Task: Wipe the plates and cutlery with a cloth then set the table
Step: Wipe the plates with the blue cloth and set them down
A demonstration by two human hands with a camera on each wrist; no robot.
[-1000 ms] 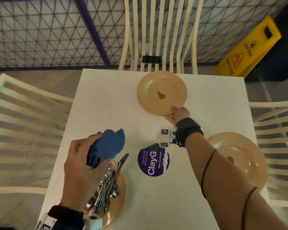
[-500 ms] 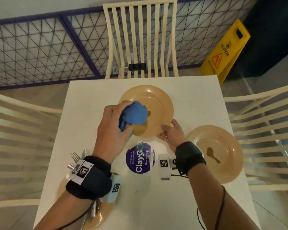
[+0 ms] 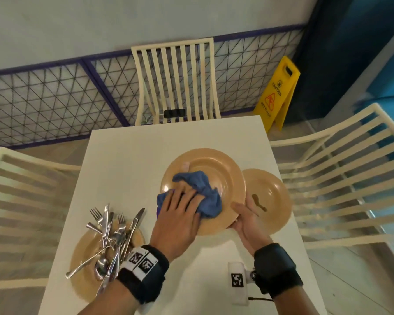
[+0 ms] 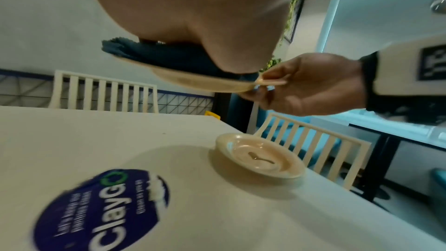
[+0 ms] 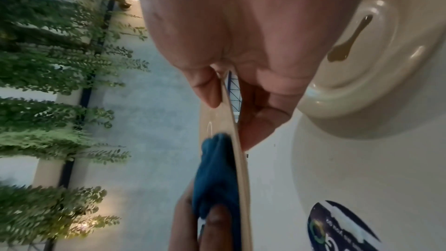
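From the head view, the left hand (image 3: 180, 221) pressed a crumpled blue cloth (image 3: 205, 192) onto a tan plate (image 3: 216, 169) held above the white bench (image 3: 127, 155), fingers spread flat; the right hand (image 3: 248, 221) pinched its near rim. The left wrist view showed the raised plate (image 4: 200, 81) clear of the bench, a stained plate (image 4: 260, 157) below. The right wrist view showed thumb (image 5: 205, 87) and fingers clamping the rim.
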